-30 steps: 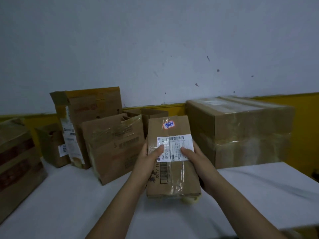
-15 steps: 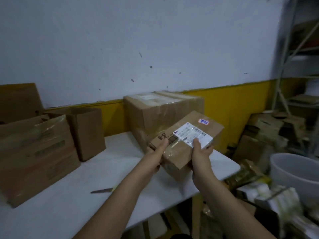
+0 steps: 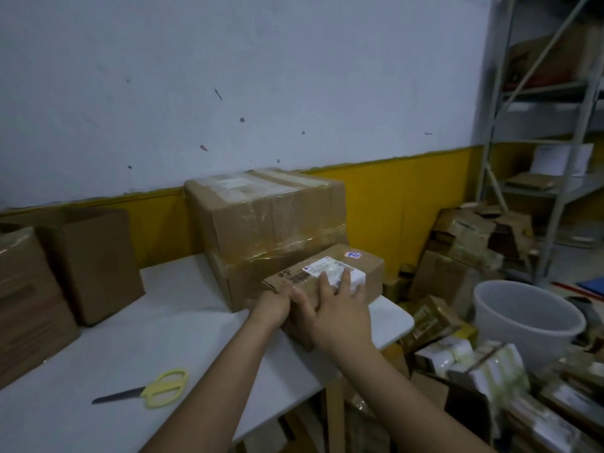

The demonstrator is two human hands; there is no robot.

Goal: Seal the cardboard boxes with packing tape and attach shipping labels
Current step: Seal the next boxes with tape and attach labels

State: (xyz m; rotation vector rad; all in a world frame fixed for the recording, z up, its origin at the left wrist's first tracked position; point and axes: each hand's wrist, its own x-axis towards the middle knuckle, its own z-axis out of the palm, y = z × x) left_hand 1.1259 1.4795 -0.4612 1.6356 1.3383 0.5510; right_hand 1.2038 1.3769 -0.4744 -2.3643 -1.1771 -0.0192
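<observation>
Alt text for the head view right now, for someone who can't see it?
Both hands press a small labelled box on the white table's right end, against a large taped box. Yellow scissors lie to the left.

A white table [image 3: 157, 325] is seen carrying 5 things. The small labelled box [image 3: 366, 266] held by both hands rests at its right corner, touching a large taped box [image 3: 261, 223] behind. Yellow-handled scissors [image 3: 153, 389] and 2 cartons [image 3: 94, 259] [image 3: 26, 302] lie left of the grip.

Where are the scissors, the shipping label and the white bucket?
scissors [image 3: 165, 387]: head view, on the yellow handles.
shipping label [image 3: 322, 266]: head view, on its uncovered left part.
white bucket [image 3: 510, 317]: head view, on the inner wall.
</observation>
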